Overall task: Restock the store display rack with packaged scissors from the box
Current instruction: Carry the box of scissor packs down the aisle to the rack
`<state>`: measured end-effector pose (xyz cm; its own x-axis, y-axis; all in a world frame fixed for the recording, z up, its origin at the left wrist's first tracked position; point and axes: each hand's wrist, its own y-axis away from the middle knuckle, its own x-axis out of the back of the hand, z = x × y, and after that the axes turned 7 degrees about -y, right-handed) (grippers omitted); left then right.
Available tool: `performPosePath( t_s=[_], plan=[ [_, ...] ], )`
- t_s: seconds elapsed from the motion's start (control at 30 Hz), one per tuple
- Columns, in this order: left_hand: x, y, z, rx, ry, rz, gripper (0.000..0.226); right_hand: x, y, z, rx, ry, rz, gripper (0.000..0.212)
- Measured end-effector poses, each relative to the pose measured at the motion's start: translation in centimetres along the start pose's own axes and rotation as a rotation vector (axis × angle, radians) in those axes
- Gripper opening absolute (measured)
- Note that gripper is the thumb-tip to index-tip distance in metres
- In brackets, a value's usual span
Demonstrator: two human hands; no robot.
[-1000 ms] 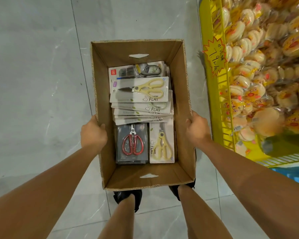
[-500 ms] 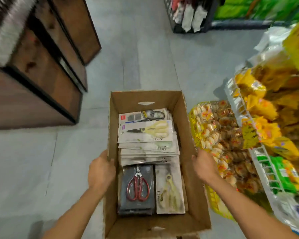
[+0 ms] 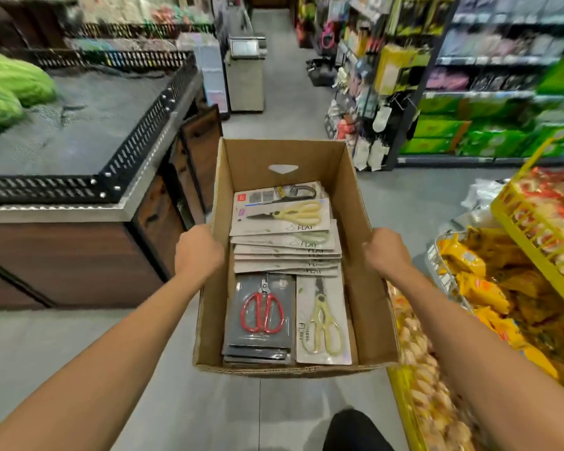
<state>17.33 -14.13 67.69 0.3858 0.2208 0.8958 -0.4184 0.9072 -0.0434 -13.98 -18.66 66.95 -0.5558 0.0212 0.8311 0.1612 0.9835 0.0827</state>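
Note:
An open cardboard box point(image 3: 355, 203) is held up off the floor in front of me. My left hand point(image 3: 198, 252) grips its left wall and my right hand point(image 3: 386, 253) grips its right wall. Inside lies a fanned stack of white carded scissors with pale yellow handles point(image 3: 284, 219). Nearer to me lie a dark pack with red-handled scissors point(image 3: 261, 312) and a white pack with cream scissors point(image 3: 323, 323). A hanging display rack point(image 3: 368, 102) with small packaged goods stands ahead on the right.
A dark wood produce stand point(image 3: 88, 177) with green melons point(image 3: 10, 83) fills the left. Yellow wire baskets of snacks point(image 3: 515, 255) crowd the right. A grey floor aisle point(image 3: 284, 102) runs ahead past a weighing counter point(image 3: 245, 73). Shelves of green packs point(image 3: 489, 131) line the far right.
The box has risen from the floor to carrying height with both hands on its walls. The view has tilted up from the floor to the aisle ahead.

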Motion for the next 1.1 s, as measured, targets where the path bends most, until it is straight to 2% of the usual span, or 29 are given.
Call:
performPosePath(
  t_s=[0.3, 0.6, 0.73, 0.83, 0.93, 1.03, 1.1],
  plan=[
    [-0.5, -14.1, 4.7, 0.006, -0.017, 0.001, 0.015, 0.9, -13.3, -5.0, -0.002, 0.067, -0.036, 0.009],
    [-3.6, -34.4, 13.1, 0.041, -0.012, -0.039, 0.017, 1.2, -36.1, -9.8, 0.011, 0.016, -0.041, 0.012],
    [-3.7, -43.5, 17.2, 0.041, 0.007, -0.023, 0.018, 1.9, -45.8, -13.2, 0.008, 0.003, -0.018, 0.026],
    [-4.0, -50.7, 19.8, 0.028, 0.006, -0.013, 0.015, 1.9, -53.2, -15.7, 0.024, -0.006, -0.003, 0.028],
    [-5.4, -58.5, 21.6, 0.018, 0.010, -0.004, 0.027, 1.1, -60.9, -18.0, 0.027, -0.015, 0.009, 0.028],
    [-7.7, -67.1, 22.7, 0.014, 0.023, -0.016, 0.017, -0.1, -68.8, -20.7, 0.018, 0.013, 0.005, 0.034],
    [-9.2, -73.4, 23.5, -0.002, 0.045, -0.017, 0.021, -0.9, -74.2, -22.8, 0.010, 0.014, 0.013, 0.037]
  ],
)
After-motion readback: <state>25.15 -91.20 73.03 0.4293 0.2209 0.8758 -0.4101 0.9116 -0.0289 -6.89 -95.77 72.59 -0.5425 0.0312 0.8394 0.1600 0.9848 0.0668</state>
